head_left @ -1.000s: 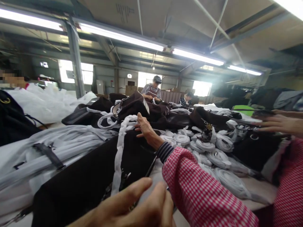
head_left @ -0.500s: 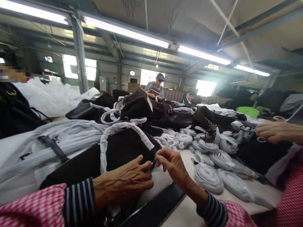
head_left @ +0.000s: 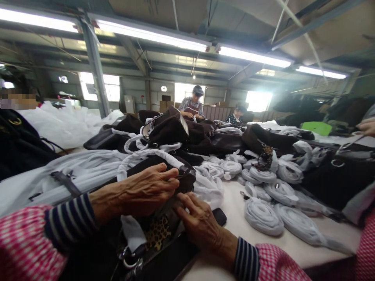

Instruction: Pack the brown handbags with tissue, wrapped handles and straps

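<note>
A dark bag [head_left: 102,249] with a white-wrapped handle [head_left: 146,156] lies before me. My left hand [head_left: 140,189] is over its upper part, fingers bent and closed near the handle's end; what they hold is hidden. My right hand [head_left: 200,218] is at the bag's right side, its fingers curled against the dark material, with the thumb and fingertips partly in shadow. Between and below the hands hang a gold leopard-patterned charm [head_left: 158,233] and a metal ring [head_left: 129,259] beside a white wrapped strip [head_left: 133,232].
White-wrapped coiled straps [head_left: 263,216] lie on the pale table [head_left: 231,203] at right. Dark bags [head_left: 170,128] are heaped behind. White wrapped material [head_left: 88,166] lies at left. Another person's hand [head_left: 367,127] is at the far right; two people are across the table.
Both hands have shifted, the left up over the bag and the right lower and leftward. The gold charm and white strip have come into view. The co-worker's hand at right has moved outward.
</note>
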Demonstrator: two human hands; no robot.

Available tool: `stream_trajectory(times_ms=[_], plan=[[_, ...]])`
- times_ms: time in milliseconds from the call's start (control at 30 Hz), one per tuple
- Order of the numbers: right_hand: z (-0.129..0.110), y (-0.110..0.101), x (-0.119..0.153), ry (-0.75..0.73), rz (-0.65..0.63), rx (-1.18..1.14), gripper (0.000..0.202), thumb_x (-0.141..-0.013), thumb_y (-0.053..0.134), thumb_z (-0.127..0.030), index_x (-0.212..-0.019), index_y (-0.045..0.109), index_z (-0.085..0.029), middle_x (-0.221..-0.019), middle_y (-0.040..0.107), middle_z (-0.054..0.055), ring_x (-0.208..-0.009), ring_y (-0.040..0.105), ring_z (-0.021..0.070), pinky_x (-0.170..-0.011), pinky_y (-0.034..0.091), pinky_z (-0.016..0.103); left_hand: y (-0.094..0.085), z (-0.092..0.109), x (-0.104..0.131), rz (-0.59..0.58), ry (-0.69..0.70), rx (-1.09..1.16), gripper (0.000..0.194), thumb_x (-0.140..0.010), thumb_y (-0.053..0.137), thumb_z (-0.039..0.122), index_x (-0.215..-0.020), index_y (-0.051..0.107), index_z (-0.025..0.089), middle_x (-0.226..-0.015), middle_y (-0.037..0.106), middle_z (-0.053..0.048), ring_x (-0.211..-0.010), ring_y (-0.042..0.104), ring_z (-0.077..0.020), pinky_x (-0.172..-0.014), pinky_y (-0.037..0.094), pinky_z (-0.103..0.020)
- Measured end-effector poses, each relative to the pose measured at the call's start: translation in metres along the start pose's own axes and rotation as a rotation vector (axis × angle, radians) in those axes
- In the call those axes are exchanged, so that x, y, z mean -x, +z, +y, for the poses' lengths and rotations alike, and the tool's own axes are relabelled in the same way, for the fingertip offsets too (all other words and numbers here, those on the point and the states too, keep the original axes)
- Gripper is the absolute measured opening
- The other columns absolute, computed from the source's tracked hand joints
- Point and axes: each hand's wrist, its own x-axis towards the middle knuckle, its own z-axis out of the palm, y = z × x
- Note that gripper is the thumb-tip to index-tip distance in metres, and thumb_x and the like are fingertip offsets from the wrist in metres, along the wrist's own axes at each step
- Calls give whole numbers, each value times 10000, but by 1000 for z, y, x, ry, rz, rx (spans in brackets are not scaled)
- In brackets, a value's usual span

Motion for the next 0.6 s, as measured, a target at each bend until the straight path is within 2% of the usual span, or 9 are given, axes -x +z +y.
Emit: stream_trajectory(times_ms=[133, 233, 300, 433, 500, 600], plan=[[-4, -6, -5, 9, -255, -81, 337, -857, 608, -133, -1187, 603, -201, -1199, 626, 93, -1055, 509, 256, -852, 504, 383, 0, -7, -1, -40, 66, -61, 209, -839, 542, 29, -962, 698, 95, -1124, 679, -135, -1286, 503, -323, -1049, 391, -447], [-6, -15, -6, -4, -324, -118, 336, -845, 642, -139, -1171, 595, -207, -1242, 605, 75, -1127, 496, 257, -935, 491, 383, 1, -9, -2, -62, 52, -98, 237, -856, 507, 35, -986, 701, 75, -1154, 669, -145, -1280, 501, -317, -1091, 378, -448], [-6, -16, -4, -18, -287, -73, 310, -907, 613, -125, -1207, 582, -198, -1273, 600, 83, -1160, 493, 258, -967, 482, 389, -2, -10, -5, -44, 2, -90, 236, -879, 481, 21, -947, 697, 87, -1111, 674, -127, -1224, 529, -297, -1059, 407, -424], [1, -6, -4, -103, -89, -29, 83, -1004, 544, -182, -1053, 611, -179, -1097, 650, 95, -997, 537, 244, -817, 495, 362, -9, -7, -12, 52, -17, -30, 188, -865, 510, 26, -841, 683, 97, -975, 672, -116, -1092, 550, -279, -968, 457, -385], [3, -7, -5, -119, 1, -115, 135, -1004, 481, -147, -951, 599, -182, -989, 655, 93, -913, 543, 231, -750, 487, 342, -14, -8, -15, 70, -43, -12, 170, -852, 531, 39, -806, 684, 99, -910, 668, -118, -1040, 542, -282, -934, 466, -396], [5, -22, -3, -31, 84, -334, 203, -953, 430, -71, -948, 592, -193, -943, 668, 82, -888, 571, 210, -748, 493, 317, -25, -11, -17, 31, -238, -55, 242, -856, 477, 11, -745, 673, 99, -802, 645, -124, -932, 535, -267, -834, 474, -393]])
